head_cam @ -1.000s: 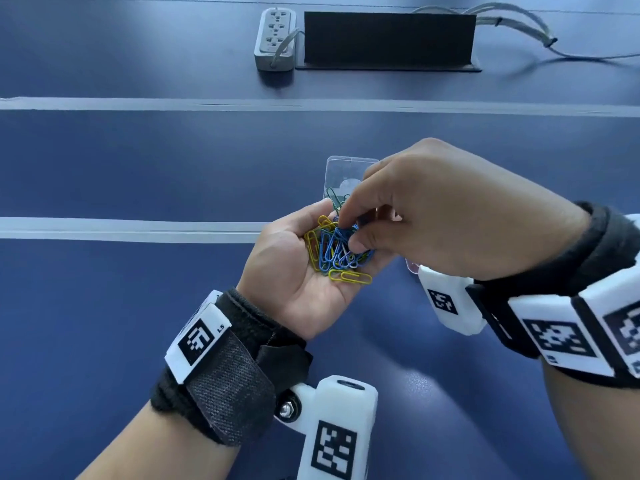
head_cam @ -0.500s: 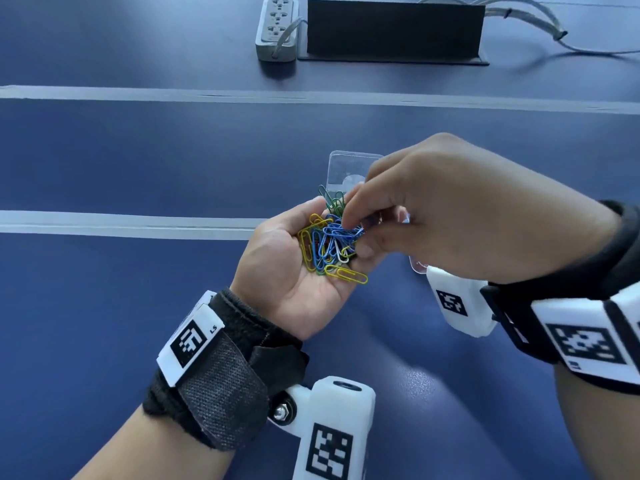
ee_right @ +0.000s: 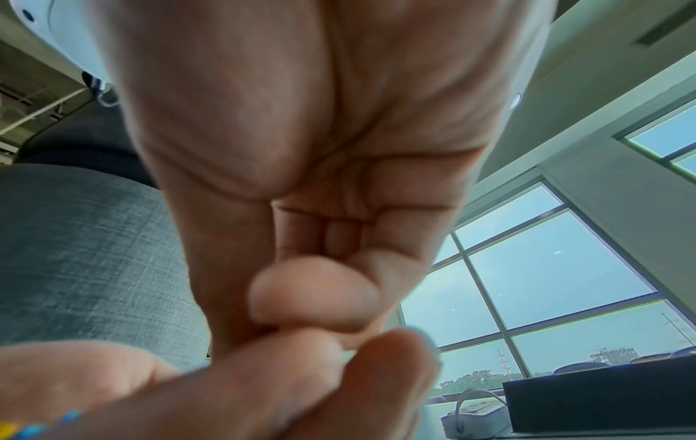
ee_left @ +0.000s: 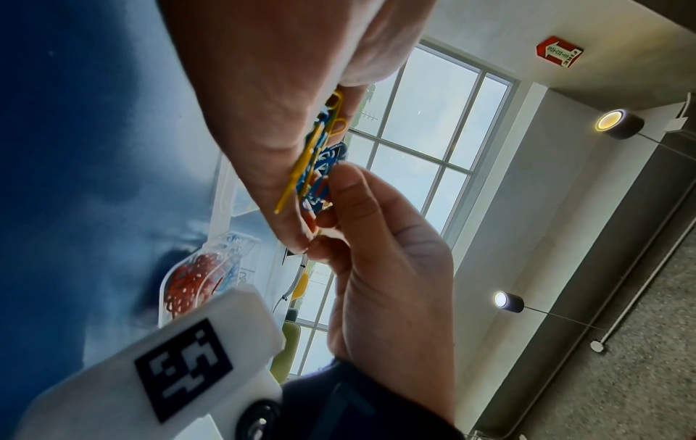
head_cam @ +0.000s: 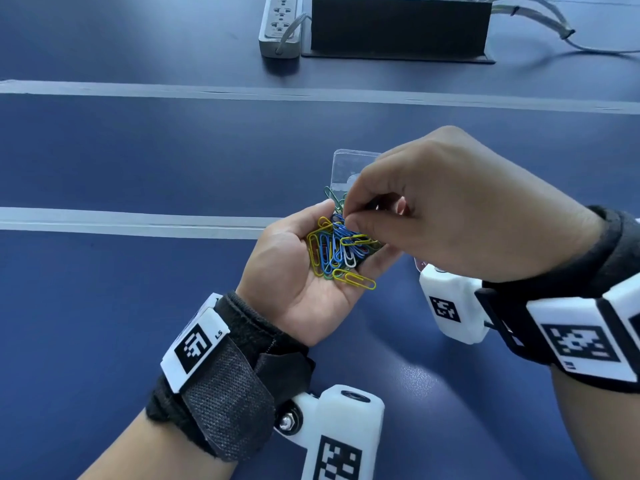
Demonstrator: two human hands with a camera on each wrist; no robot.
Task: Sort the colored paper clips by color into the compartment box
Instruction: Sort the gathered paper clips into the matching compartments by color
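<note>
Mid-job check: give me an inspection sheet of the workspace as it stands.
Surface: blue table with pale strips.
Job's things: mixed clips heaped in left palm; clear box on the table holds red and blue clips.
Clutter: black stand.
Hands: left hand palm up, cupping the clips; right hand pinches a clip in the heap.
Cables: power strip, grey cables at the far edge.
Surroundings: windows, ceiling lamps.

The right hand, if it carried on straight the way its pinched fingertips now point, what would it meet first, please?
Most likely the pile of paper clips in the left hand: the right hand has its fingertips down at the blue clips on the pile's far edge, probably touching them already, though exact contact is unclear.
</note>
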